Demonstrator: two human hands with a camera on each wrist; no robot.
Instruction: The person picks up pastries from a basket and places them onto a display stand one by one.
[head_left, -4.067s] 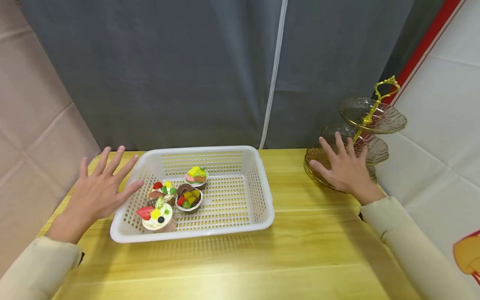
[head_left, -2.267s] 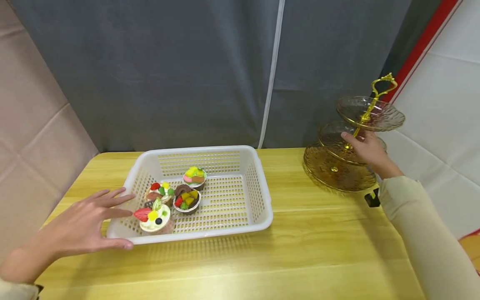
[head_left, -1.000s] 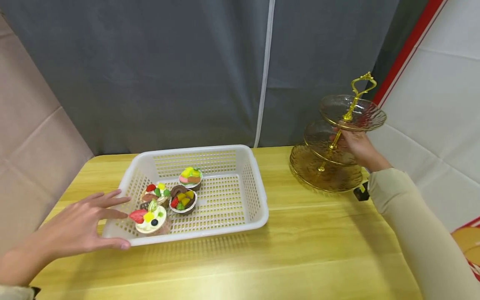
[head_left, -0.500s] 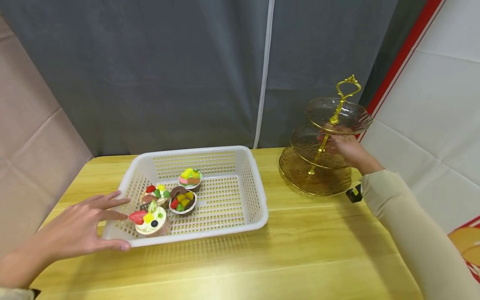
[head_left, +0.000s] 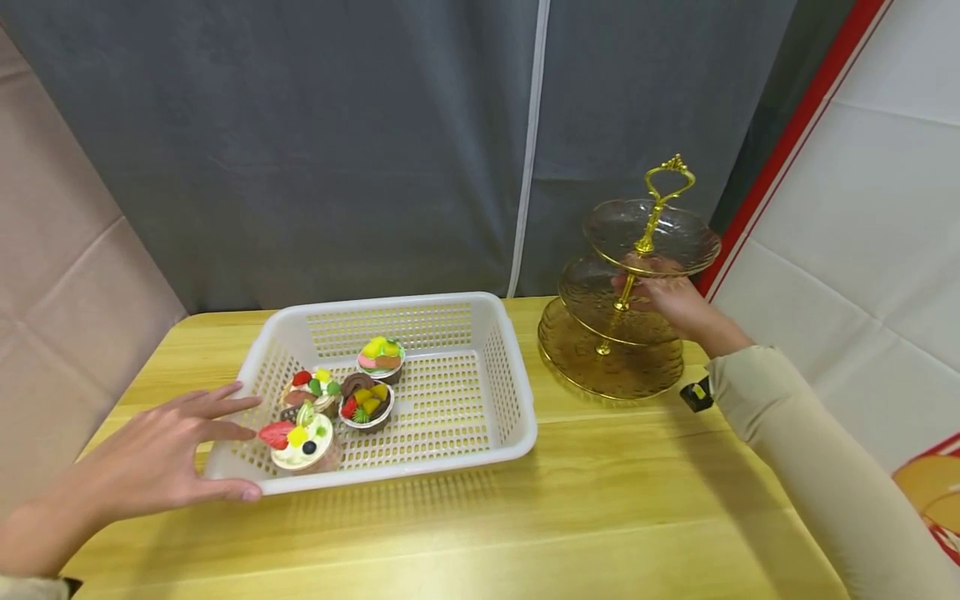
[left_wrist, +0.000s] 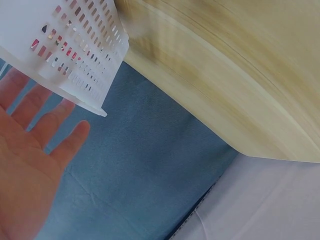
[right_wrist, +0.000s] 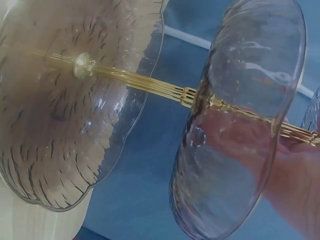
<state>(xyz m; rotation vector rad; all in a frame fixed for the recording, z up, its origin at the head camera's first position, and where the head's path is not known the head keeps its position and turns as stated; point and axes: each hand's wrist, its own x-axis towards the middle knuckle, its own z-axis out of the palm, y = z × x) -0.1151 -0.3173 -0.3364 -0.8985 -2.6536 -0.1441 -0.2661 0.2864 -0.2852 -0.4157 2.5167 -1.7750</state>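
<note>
My right hand [head_left: 686, 304] grips the gold post of a three-tier glass cake stand [head_left: 607, 375], between the middle and top plates. Part of the hand shows through the clear top plate. In the right wrist view, the gold post [right_wrist: 145, 82] runs through the plates to the curled hand [right_wrist: 295, 180]. My left hand [head_left: 161, 454] lies at the left end of a white plastic basket [head_left: 405, 471], fingers extended over its rim and thumb by the front corner. Several decorated cupcakes, including a chocolate one [head_left: 367, 404] and a cream one with a strawberry [head_left: 303, 446], sit in the basket's left half.
Basket and stand are on a light wooden table [head_left: 480, 533]. A grey curtain [head_left: 360, 167] hangs behind the table's back edge. White panels [head_left: 847, 250] with a red strip border the right side, and a pale padded wall [head_left: 60, 208] the left.
My right hand came from in front of the stand, took hold of its post and moved the stand left toward the basket. My left hand settled from above onto the basket's left rim.
</note>
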